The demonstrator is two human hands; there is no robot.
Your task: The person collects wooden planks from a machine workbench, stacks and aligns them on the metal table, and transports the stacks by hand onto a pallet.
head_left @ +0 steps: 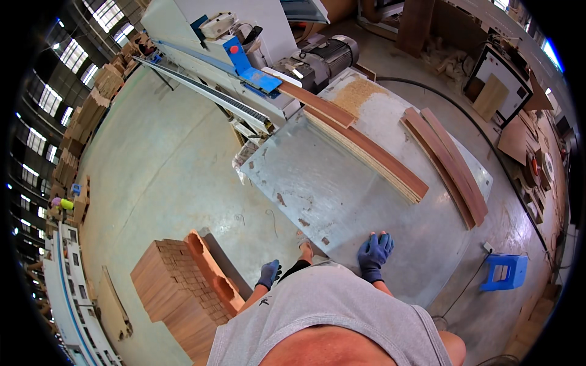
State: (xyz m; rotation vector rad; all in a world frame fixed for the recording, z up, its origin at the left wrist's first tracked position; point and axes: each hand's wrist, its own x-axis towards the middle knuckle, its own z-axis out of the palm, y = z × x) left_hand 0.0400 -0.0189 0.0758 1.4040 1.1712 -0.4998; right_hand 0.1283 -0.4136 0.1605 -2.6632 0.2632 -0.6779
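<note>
My right hand [375, 255], in a blue-grey glove with bare fingertips, rests on the near edge of a grey metal-topped table [293, 165], its fingers stretched forward. Nothing shows in its grasp. My left hand [268, 274], gloved alike, hangs low by my side with loosely bent fingers and no object visible in it. A stack of reddish-brown planks [381, 160] lies across the table. Above it, one plank [320, 105] sticks out from a blue-fronted machine [237, 56]. Two or more long planks [448, 168] lie farther right, overlapping along the table.
Sawdust [357, 96] covers the table's far part beside a motor [329, 56]. A large stack of wood pieces [177, 274] stands on the floor at left. Blue stool [508, 272] and trailing cable lie at right. A black hose [467, 110] curves past the table toward a white cabinet [497, 78].
</note>
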